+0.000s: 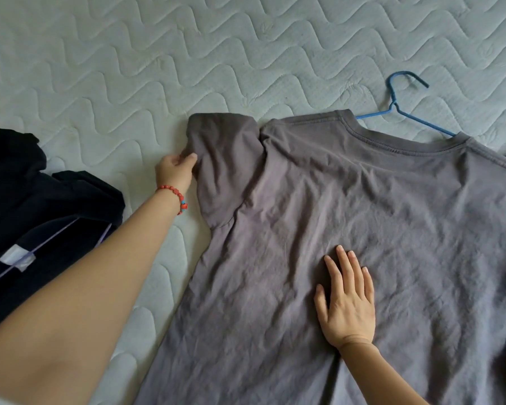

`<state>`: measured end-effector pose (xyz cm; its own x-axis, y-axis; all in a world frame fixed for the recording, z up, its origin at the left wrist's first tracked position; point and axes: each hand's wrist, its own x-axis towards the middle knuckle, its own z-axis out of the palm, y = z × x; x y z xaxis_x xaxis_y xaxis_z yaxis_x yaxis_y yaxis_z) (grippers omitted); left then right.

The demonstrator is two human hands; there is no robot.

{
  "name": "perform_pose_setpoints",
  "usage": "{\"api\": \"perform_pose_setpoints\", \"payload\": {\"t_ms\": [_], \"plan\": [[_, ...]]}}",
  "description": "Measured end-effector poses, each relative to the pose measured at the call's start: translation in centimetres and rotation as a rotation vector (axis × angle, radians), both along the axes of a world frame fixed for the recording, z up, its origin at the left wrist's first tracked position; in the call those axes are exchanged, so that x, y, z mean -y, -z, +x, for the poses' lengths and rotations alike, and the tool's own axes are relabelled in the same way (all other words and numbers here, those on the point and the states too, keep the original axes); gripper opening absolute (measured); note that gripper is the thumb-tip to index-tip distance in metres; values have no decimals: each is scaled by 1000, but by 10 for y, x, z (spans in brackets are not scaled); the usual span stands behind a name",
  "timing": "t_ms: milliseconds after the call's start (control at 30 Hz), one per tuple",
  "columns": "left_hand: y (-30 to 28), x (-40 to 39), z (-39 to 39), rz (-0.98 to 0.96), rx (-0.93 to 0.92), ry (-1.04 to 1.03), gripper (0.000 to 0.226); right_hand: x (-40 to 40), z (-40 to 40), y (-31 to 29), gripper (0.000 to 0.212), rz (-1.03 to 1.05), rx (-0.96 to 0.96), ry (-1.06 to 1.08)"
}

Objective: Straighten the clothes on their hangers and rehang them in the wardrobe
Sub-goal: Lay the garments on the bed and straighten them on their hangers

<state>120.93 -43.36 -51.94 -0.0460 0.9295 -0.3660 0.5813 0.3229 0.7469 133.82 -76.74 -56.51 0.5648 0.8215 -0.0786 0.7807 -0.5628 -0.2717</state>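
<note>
Two bare forearms with no sleeves over them, a bracelet of red beads with one small blue bead on the left wrist, nothing worn on the right wrist, short plain fingernails on the right hand

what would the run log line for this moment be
stage: straightening | grey t-shirt flat on mattress, blue hanger in neck | left hand pinches sleeve | right hand presses flat
</note>
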Motion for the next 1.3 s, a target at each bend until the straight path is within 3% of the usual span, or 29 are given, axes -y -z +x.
{"api": "perform_pose_setpoints", "payload": {"t_ms": [167,300,367,433,500,633,733,767,867,967,1100,1167,1233,1300], "plan": [[4,12,18,-205,291,-60,34,-1,0,-2,54,-7,17,-10],[-9,15,24,-348,390,-123,9,-1,0,-3,54,-13,8,-5],[-12,15,13,-412,517,-182,16,-1,0,-3,54,-22,2,-9],[-12,15,-3,-421,658,-292,29,-1,0,-3,54,-25,-1,-10],[-12,16,-19,-376,706,-394,26,-1,0,-4,54,-22,-3,-12],[-9,17,-41,-141,557,-437,11,0,0,-4,54,-24,-7,-16],[-11,23,-48,34,138,-138,16,0,0,-5,54,-36,-4,-18],[-12,27,-50,32,86,-57,12,1,0,-5,53,-37,-5,-18],[-16,33,-61,-174,121,79,17,1,0,-6,53,-32,-9,-18],[-20,34,-79,-340,109,221,4,2,1,-5,54,-27,-8,-20],[-27,37,-94,-304,312,106,16,2,0,-6,54,-35,-5,-21],[-27,40,-93,-220,359,-4,10,2,0,-7,55,-49,-5,-19],[-25,45,-90,-22,140,-51,6,2,0,-8,55,-68,-2,-20],[-21,55,-91,183,-172,-67,25,3,-1,-8,56,-94,0,-24]]}}
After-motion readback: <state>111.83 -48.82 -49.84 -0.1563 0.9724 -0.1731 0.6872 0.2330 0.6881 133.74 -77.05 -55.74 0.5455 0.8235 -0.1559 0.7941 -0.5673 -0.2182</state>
